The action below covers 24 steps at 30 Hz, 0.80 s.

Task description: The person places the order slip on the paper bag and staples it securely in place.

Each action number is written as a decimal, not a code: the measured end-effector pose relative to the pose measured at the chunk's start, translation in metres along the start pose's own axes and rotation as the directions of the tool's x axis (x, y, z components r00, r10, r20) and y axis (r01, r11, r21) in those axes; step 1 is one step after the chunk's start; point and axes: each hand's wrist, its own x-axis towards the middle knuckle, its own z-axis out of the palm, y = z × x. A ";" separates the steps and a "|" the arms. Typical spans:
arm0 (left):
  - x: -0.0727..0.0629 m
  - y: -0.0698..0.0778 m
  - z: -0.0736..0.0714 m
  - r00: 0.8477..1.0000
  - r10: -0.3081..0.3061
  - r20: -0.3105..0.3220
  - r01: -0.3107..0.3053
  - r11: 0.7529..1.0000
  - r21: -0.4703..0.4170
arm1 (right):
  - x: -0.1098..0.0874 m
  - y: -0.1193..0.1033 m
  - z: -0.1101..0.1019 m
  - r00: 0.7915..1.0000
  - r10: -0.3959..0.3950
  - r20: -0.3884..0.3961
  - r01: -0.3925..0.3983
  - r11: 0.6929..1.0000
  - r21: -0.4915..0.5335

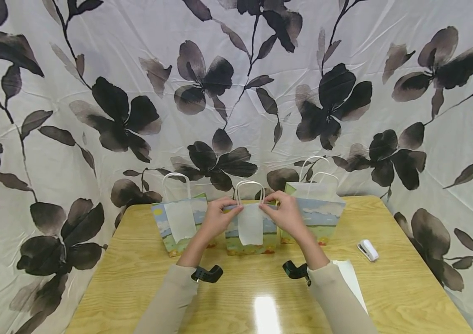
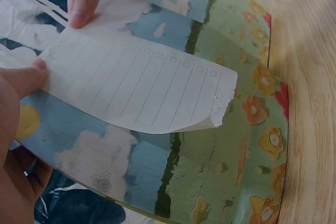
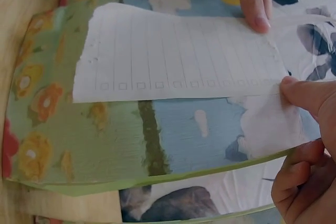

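Note:
A small paper gift bag [image 1: 269, 239], painted with sky and a flowered meadow, stands in the middle with white handles up. Against its front lies a lined checklist sheet [image 2: 147, 87], torn along its lower edge, with one bottom corner curling in the left wrist view. My left hand [image 1: 218, 215] pinches the bag's top edge at one upper corner of the sheet, thumb in front. At the opposite corner my right hand [image 1: 284, 214] does likewise, thumb on the sheet [image 3: 173, 56] and fingers curled behind the bag's wall.
On the left stands a similar bag [image 1: 200, 213] with a white sheet [image 1: 179, 220] on its front. Another bag [image 1: 320, 220] stands on the right. A white stapler [image 1: 368, 250] and more white paper [image 1: 350, 276] lie on the wooden table [image 1: 407, 287]. Floral cloth [image 1: 261, 125] hangs behind.

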 end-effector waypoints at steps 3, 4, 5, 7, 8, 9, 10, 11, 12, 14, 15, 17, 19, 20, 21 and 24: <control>0.000 0.001 0.000 1.000 0.002 -0.002 -0.002 1.000 0.000 | -0.002 -0.002 -0.001 1.000 -0.009 -0.002 0.009 1.000 -0.020; 0.000 0.001 0.000 1.000 0.004 -0.003 -0.004 1.000 0.000 | -0.003 -0.002 -0.002 1.000 -0.012 -0.002 0.012 1.000 -0.027; 0.000 0.001 0.000 1.000 0.009 -0.006 -0.009 1.000 0.002 | -0.004 -0.003 -0.003 1.000 -0.017 -0.002 0.017 0.999 -0.031; -0.001 0.001 0.000 1.000 0.020 -0.011 -0.020 1.000 0.002 | -0.007 -0.005 -0.006 0.999 -0.035 -0.009 0.035 0.999 -0.040; -0.002 0.007 -0.001 1.000 0.015 -0.012 -0.015 1.000 0.003 | -0.009 -0.007 -0.008 0.999 -0.044 -0.016 0.043 0.998 -0.039; -0.003 0.013 -0.001 1.000 0.016 -0.014 -0.016 1.000 0.004 | -0.011 -0.008 -0.011 0.998 -0.059 -0.024 0.058 0.998 -0.038; -0.004 0.019 -0.002 1.000 0.014 -0.014 -0.014 1.000 0.005 | -0.014 -0.010 -0.015 0.997 -0.067 -0.036 0.066 0.997 -0.041; -0.004 0.025 -0.002 1.000 0.012 -0.014 -0.012 1.000 0.006 | -0.017 -0.012 -0.020 0.995 -0.082 -0.052 0.080 0.996 -0.040; -0.005 0.031 -0.003 1.000 0.005 -0.013 -0.005 1.000 0.006 | -0.021 -0.013 -0.026 0.992 -0.100 -0.072 0.097 0.995 -0.040; -0.007 0.043 -0.004 1.000 -0.007 -0.013 0.007 1.000 0.006 | -0.030 -0.016 -0.039 0.983 -0.146 -0.116 0.141 0.989 -0.049; -0.007 0.043 -0.005 1.000 -0.004 -0.013 0.005 1.000 0.005 | -0.035 -0.016 -0.047 0.975 -0.172 -0.140 0.165 0.984 -0.060; -0.006 0.043 -0.005 1.000 -0.002 -0.015 0.002 1.000 0.005 | -0.045 -0.014 -0.061 0.954 -0.228 -0.197 0.214 0.973 -0.089; -0.007 0.042 -0.005 1.000 0.005 -0.018 -0.005 1.000 0.002 | -0.057 -0.010 -0.076 0.931 -0.272 -0.242 0.247 0.960 -0.128; -0.007 0.041 -0.005 1.000 0.008 -0.018 -0.008 1.000 0.001 | -0.062 -0.008 -0.083 0.921 -0.288 -0.263 0.258 0.955 -0.143; -0.007 0.041 -0.005 1.000 0.011 -0.018 -0.011 1.000 -0.002 | -0.068 -0.006 -0.091 0.913 -0.296 -0.282 0.262 0.953 -0.152; -0.008 0.039 -0.006 1.000 0.017 -0.015 -0.017 1.000 -0.010 | -0.085 0.003 -0.112 0.899 -0.294 -0.323 0.251 0.953 -0.167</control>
